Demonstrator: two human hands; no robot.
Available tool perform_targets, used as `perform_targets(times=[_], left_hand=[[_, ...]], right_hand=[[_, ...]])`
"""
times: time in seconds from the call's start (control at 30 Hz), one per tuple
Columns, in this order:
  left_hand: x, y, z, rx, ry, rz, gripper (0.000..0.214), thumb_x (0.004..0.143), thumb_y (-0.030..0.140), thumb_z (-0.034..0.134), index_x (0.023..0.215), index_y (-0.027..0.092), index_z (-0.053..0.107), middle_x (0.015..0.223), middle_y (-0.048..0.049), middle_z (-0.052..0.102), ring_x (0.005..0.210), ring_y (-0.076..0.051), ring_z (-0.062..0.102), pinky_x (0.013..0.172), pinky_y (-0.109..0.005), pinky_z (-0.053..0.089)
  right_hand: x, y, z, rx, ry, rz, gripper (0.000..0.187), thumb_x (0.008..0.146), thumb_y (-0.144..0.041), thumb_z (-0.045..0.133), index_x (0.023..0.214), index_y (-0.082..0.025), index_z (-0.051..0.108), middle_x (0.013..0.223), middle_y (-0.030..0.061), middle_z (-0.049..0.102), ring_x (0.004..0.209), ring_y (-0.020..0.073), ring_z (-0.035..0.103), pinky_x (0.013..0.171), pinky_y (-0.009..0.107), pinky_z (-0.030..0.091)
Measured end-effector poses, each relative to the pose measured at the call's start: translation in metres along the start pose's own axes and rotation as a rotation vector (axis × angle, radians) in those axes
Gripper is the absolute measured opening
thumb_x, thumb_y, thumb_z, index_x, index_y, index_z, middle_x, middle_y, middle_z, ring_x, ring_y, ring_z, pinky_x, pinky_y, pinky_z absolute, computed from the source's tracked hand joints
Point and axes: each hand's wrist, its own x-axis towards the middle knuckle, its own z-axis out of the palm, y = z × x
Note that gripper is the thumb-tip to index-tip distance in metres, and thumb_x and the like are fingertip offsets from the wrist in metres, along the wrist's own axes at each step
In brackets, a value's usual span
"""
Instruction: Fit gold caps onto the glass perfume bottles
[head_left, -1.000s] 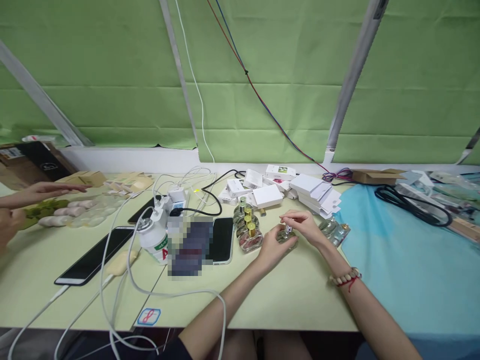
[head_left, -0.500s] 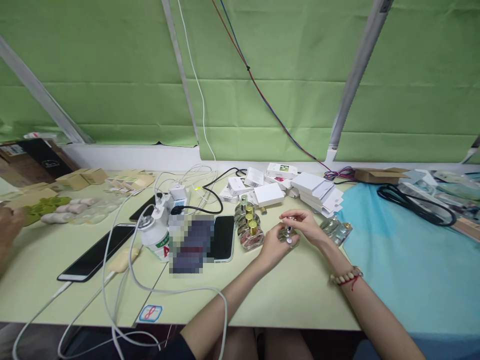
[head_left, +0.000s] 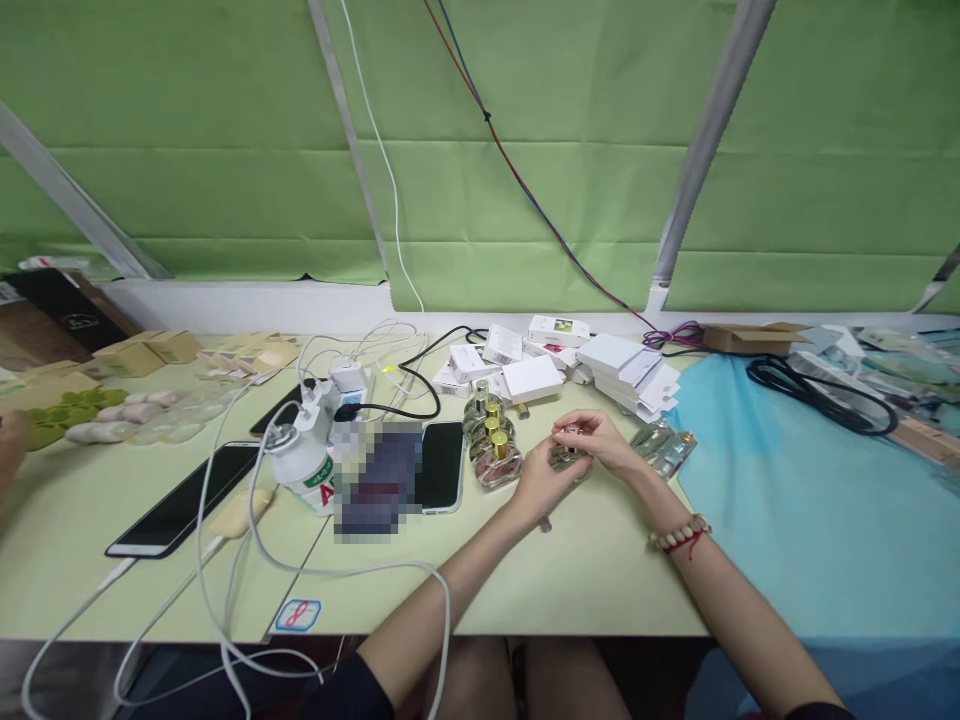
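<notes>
A small clear glass perfume bottle (head_left: 564, 458) is held upright over the table between my hands. My left hand (head_left: 543, 478) is closed around its body. At the bottle's top, my right hand (head_left: 597, 440) has its fingers pinched together, partly hiding the neck. Below my left wrist a small silvery piece (head_left: 546, 524) lies on the table, too small to name. To the left, several perfume bottles with gold or silver caps (head_left: 496, 455) stand in a row. Beyond my right wrist, more glass bottles (head_left: 664, 448) lie on their sides.
White boxes (head_left: 532, 380) and a stack of white cartons (head_left: 626, 372) sit behind. On the left are phones (head_left: 441, 468), a white bottle (head_left: 304, 470) and looping white cables (head_left: 352, 572). A blue cloth (head_left: 795, 520) covers the right side. Another person's hand (head_left: 11, 440) shows far left.
A small silvery piece seen at my left hand is gone from there, and one now lies on the table below. My right fingers have closed over the bottle's top. The view shifted slightly.
</notes>
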Motion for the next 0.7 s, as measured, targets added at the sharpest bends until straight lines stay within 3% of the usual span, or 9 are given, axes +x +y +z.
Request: perform_targets(times=[0.07, 0.17, 0.23, 0.37, 0.53, 0.7], left_hand=[[0.000, 0.001, -0.001, 0.019, -0.007, -0.006, 0.035, 0.075, 0.035, 0.062, 0.104, 0.017, 0.061, 0.102, -0.0049, 0.065, 0.095, -0.018, 0.059, 0.082, -0.028, 0.044], [-0.002, 0.002, -0.002, 0.063, -0.014, 0.001, 0.029, 0.076, 0.037, 0.061, 0.096, 0.017, 0.061, 0.098, -0.0042, 0.064, 0.091, -0.018, 0.058, 0.081, -0.029, 0.042], [-0.003, 0.002, -0.003, 0.083, -0.012, 0.007, 0.028, 0.076, 0.039, 0.061, 0.095, 0.018, 0.060, 0.097, -0.0044, 0.064, 0.091, -0.019, 0.058, 0.081, -0.030, 0.041], [-0.004, 0.002, -0.004, 0.073, -0.005, 0.032, 0.028, 0.078, 0.039, 0.060, 0.097, 0.019, 0.057, 0.103, -0.0048, 0.061, 0.098, -0.019, 0.055, 0.085, -0.030, 0.039], [-0.004, 0.002, -0.006, 0.033, -0.052, 0.069, 0.026, 0.081, 0.034, 0.058, 0.103, 0.021, 0.053, 0.110, -0.0040, 0.057, 0.106, -0.018, 0.051, 0.091, -0.029, 0.036], [0.000, -0.006, -0.006, 0.034, -0.014, 0.046, 0.037, 0.083, 0.028, 0.054, 0.116, 0.018, 0.041, 0.122, -0.0085, 0.047, 0.118, -0.018, 0.041, 0.100, -0.032, 0.030]], right_hand=[[0.000, -0.002, -0.001, 0.000, 0.033, -0.009, 0.036, 0.045, -0.035, 0.083, 0.071, -0.015, 0.069, 0.075, 0.0047, 0.065, 0.063, 0.0098, 0.055, 0.058, 0.020, 0.044], [0.003, -0.004, -0.005, -0.023, 0.138, -0.054, 0.047, 0.058, -0.050, 0.074, 0.088, -0.015, 0.068, 0.086, 0.0071, 0.066, 0.050, 0.0053, 0.042, 0.044, 0.019, 0.032], [0.006, -0.001, -0.010, -0.124, 0.218, -0.105, 0.051, 0.065, -0.055, 0.067, 0.095, -0.014, 0.067, 0.090, 0.0086, 0.065, 0.049, 0.0056, 0.039, 0.043, 0.020, 0.028], [0.011, 0.014, -0.024, -0.492, 0.231, -0.167, 0.042, 0.067, -0.045, 0.066, 0.089, -0.010, 0.069, 0.081, 0.0092, 0.065, 0.060, 0.0123, 0.048, 0.055, 0.025, 0.036], [0.007, 0.025, -0.031, -0.992, 0.157, -0.068, 0.028, 0.073, -0.038, 0.062, 0.092, -0.018, 0.070, 0.080, 0.0053, 0.064, 0.071, 0.0172, 0.054, 0.060, 0.027, 0.035], [0.004, 0.014, -0.024, -0.990, 0.331, -0.192, 0.036, 0.078, -0.041, 0.058, 0.106, -0.019, 0.064, 0.103, 0.0068, 0.061, 0.066, 0.0133, 0.053, 0.063, 0.028, 0.038]])
